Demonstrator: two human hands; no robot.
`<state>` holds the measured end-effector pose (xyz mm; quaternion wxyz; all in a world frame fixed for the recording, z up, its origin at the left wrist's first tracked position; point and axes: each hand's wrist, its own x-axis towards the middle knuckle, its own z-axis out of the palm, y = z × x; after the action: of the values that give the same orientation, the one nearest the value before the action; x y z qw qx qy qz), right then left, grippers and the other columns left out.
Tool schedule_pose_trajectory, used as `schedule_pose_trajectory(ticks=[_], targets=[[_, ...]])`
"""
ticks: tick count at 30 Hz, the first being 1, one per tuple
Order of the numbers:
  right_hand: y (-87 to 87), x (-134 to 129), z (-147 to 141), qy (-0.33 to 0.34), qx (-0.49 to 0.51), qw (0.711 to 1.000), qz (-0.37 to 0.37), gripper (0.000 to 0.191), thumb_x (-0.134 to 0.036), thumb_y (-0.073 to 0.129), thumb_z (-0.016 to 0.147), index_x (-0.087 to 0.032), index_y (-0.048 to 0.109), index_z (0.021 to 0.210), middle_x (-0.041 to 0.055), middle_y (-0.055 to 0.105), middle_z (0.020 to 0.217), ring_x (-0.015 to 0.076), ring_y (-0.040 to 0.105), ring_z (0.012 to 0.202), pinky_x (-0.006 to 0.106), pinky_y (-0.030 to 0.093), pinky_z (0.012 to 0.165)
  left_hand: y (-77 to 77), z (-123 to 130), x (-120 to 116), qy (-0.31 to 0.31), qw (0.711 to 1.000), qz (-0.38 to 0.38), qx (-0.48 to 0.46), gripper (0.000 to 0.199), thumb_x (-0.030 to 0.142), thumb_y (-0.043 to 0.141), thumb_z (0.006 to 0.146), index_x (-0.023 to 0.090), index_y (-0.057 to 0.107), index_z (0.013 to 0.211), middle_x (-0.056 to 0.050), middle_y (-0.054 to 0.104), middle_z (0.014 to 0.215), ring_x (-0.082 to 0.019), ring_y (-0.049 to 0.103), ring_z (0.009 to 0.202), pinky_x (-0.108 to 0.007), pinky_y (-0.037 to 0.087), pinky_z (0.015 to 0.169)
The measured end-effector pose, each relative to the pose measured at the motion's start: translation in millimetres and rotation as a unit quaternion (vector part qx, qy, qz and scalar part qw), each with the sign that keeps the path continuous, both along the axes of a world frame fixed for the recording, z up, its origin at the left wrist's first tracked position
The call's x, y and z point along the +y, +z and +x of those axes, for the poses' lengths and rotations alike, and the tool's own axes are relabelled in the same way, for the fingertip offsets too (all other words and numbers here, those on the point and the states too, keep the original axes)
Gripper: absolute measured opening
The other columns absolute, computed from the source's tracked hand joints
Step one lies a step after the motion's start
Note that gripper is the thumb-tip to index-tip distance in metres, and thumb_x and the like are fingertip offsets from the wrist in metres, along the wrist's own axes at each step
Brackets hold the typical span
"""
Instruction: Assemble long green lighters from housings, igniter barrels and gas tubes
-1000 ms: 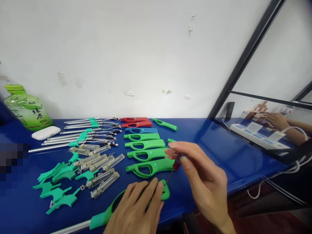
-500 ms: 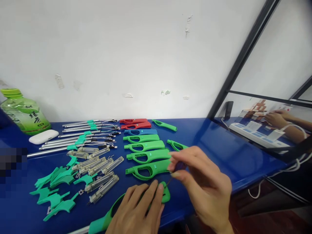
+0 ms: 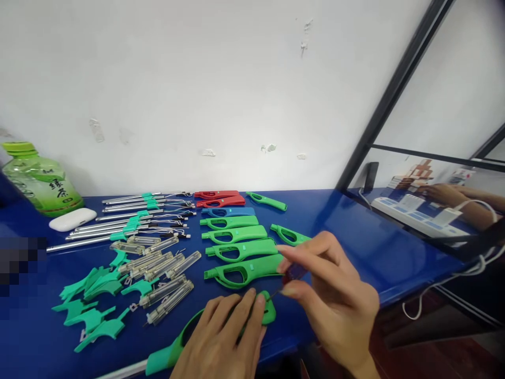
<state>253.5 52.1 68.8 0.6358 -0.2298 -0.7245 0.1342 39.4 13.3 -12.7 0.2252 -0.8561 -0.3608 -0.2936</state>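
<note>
My left hand lies over a green lighter body at the front edge of the blue table, pressing it down. A metal tube sticks out of its left end. My right hand pinches a small screwdriver with a dark handle, its thin shaft reaching the green body's right end. Whether the tip sits in a hole is too small to tell. Behind my hands, several green shells lie in a column with a blue one and red ones.
Clear fuel tubes, teal triggers and metal rods lie to the left. A white case and green bottle stand behind. At right are a power strip, a black frame and another person's hands.
My right hand and the screwdriver have shifted slightly right. My left hand stays on the green body. The other person's hands have moved a little.
</note>
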Motion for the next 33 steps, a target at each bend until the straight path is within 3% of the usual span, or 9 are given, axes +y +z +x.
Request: schedule_pose_trajectory(ticks=[4,10,13,16,19,21,24,27,33], targets=[[1.7,-1.5,1.2,0.032,-0.033,0.998,-0.039,0.052,-0.01,0.056,0.12,-0.04,0.077,0.157,0.0032,0.088,0.126,0.021,0.084,0.109,0.033,0.071,0.086,-0.1,0.4,-0.1,0.001,1.0,-0.002,-0.001,0.043,0.022,0.044,0.124,0.018,0.069,0.159,-0.003,0.084,0.148,-0.025,0.086,0.121,-0.04,0.071,0.098],[-3.8,5.6,-2.6,-0.02,0.031,0.999,0.004,0.04,-0.014,0.092,0.102,-0.037,0.09,0.135,-0.0005,0.08,0.092,0.0183,0.073,0.08,0.032,0.066,0.073,-0.1,-0.9,-2.8,0.003,1.0,-0.009,0.008,0.044,0.021,0.046,0.123,0.018,0.067,0.162,-0.004,0.085,0.145,-0.026,0.085,0.123,-0.043,0.072,0.1],[-5.6,4.5,-0.4,0.005,0.013,1.0,-0.01,0.036,-0.027,0.085,0.11,-0.037,0.086,0.144,0.0051,0.083,0.108,0.0226,0.078,0.093,0.037,0.07,0.077,0.5,-1.2,-3.1,0.004,1.0,-0.014,0.016,0.044,0.022,0.046,0.123,0.018,0.067,0.162,-0.004,0.084,0.149,-0.027,0.085,0.124,-0.043,0.072,0.099],[-4.9,2.9,-0.3,0.055,-0.006,0.997,-0.051,0.042,-0.021,0.064,0.121,-0.04,0.079,0.155,0.0061,0.087,0.126,0.0245,0.084,0.11,0.039,0.073,0.087,1.2,-0.8,-3.5,0.004,1.0,-0.015,0.011,0.043,0.021,0.045,0.123,0.019,0.068,0.16,-0.004,0.084,0.148,-0.026,0.086,0.121,-0.043,0.073,0.097],[-5.5,3.5,-3.5,0.034,0.019,0.999,-0.024,0.046,-0.013,0.076,0.114,-0.041,0.083,0.149,0.0006,0.085,0.104,0.0182,0.08,0.089,0.032,0.07,0.08,1.5,-0.7,-4.1,0.003,1.0,-0.013,0.01,0.043,0.02,0.045,0.123,0.018,0.068,0.16,-0.004,0.086,0.142,-0.027,0.086,0.121,-0.045,0.073,0.096],[-6.8,3.9,-4.6,0.001,0.033,0.999,0.008,0.039,-0.024,0.088,0.108,-0.039,0.087,0.144,0.0002,0.078,0.096,0.0173,0.074,0.082,0.031,0.067,0.073,1.4,-1.1,-4.5,0.002,1.0,-0.019,0.015,0.043,0.02,0.046,0.123,0.017,0.066,0.161,-0.005,0.087,0.141,-0.028,0.086,0.122,-0.046,0.073,0.096],[-6.6,2.1,-2.8,0.003,0.004,1.0,-0.013,0.034,-0.039,0.078,0.116,-0.037,0.084,0.15,0.0057,0.082,0.111,0.0228,0.079,0.097,0.037,0.071,0.082,0.8,-1.5,-4.6,0.0,1.0,-0.017,0.012,0.044,0.02,0.047,0.123,0.017,0.065,0.163,-0.004,0.085,0.147,-0.027,0.085,0.123,-0.045,0.072,0.097],[-3.8,-0.6,-1.5,0.038,-0.012,0.997,-0.066,0.04,-0.021,0.063,0.121,-0.039,0.082,0.152,0.0057,0.088,0.124,0.0246,0.084,0.107,0.04,0.072,0.089,0.6,-0.6,-3.7,0.003,1.0,-0.009,0.003,0.043,0.021,0.047,0.123,0.018,0.066,0.162,-0.004,0.085,0.145,-0.027,0.085,0.122,-0.044,0.072,0.097],[-2.7,0.3,-4.2,-0.036,0.027,0.999,0.017,0.037,-0.027,0.097,0.101,-0.037,0.09,0.136,0.0024,0.081,0.095,0.0203,0.073,0.08,0.034,0.066,0.069,5.2,0.8,-2.0,0.002,1.0,-0.024,-0.001,0.043,0.019,0.047,0.122,0.018,0.068,0.159,-0.008,0.087,0.137,-0.027,0.086,0.121,-0.042,0.071,0.097]])
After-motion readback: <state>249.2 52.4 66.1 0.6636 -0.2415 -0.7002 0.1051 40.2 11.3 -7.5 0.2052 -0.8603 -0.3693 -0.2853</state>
